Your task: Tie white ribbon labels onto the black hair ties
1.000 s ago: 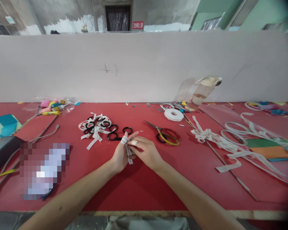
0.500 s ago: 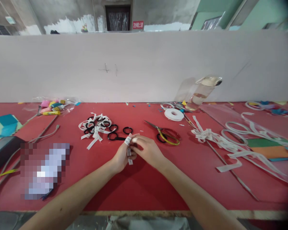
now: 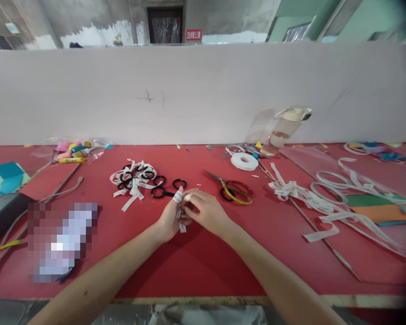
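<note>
Thumb up, the left hand (image 3: pixel 169 222) clasps a white ribbon (image 3: pixel 177 197); the right hand (image 3: pixel 208 210), angled inward, pinches it, above a red desk (image 3: pixel 189 271) facing a pale partition (image 3: pixel 209 95).

Left forearm (image 3: pixel 123 262), 7 o'clock: bare, tapering to wrist, one small round spot toward the elbow end. Right forearm (image 3: pixel 269 267), 5 o'clock: bare, smooth. Right hand (image 3: pixel 208 210): pale band (image 3: pixel 188 197) round one finger. Greyish crumpled clothing (image 3: pixel 208 315), 6 o'clock, over lap.
</note>
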Action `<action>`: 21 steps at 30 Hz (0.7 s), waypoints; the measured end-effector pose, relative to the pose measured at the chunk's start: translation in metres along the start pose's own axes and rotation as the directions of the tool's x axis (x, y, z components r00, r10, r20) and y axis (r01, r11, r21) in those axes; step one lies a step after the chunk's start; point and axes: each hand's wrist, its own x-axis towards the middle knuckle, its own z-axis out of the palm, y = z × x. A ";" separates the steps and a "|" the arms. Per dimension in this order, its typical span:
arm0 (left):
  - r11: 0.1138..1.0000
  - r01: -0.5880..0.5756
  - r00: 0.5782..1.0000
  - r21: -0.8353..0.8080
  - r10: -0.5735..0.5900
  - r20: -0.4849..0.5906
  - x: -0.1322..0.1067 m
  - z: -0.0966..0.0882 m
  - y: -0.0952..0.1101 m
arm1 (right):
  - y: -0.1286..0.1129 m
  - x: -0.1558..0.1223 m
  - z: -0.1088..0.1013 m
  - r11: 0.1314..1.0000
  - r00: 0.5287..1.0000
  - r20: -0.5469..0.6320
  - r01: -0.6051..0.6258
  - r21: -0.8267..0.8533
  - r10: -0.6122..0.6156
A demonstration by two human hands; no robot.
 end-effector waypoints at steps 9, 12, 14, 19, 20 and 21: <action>0.996 0.087 0.996 0.002 -0.087 0.008 0.003 -0.005 0.001 | 0.007 0.002 -0.009 0.999 0.995 0.083 0.046 0.016 -0.048; 0.996 0.094 0.996 0.006 -0.094 0.000 0.004 -0.005 0.001 | 0.008 0.001 -0.010 0.998 0.995 0.081 0.057 0.039 -0.060; 0.995 0.095 0.995 0.010 -0.095 -0.013 0.003 -0.003 0.003 | 0.007 0.001 -0.008 0.997 0.996 0.059 0.064 0.051 -0.067; 0.997 0.077 0.995 0.012 -0.077 -0.057 0.002 0.001 0.006 | 0.006 -0.001 -0.002 0.998 0.998 0.004 0.068 0.019 -0.068; 0.997 0.076 0.996 0.012 -0.076 -0.055 0.002 0.001 0.007 | 0.005 -0.001 -0.001 0.997 0.997 0.005 0.071 0.010 -0.071; 0.997 0.076 0.996 0.011 -0.075 -0.049 0.002 0.000 0.007 | 0.005 -0.001 -0.001 0.997 0.997 0.002 0.076 -0.002 -0.076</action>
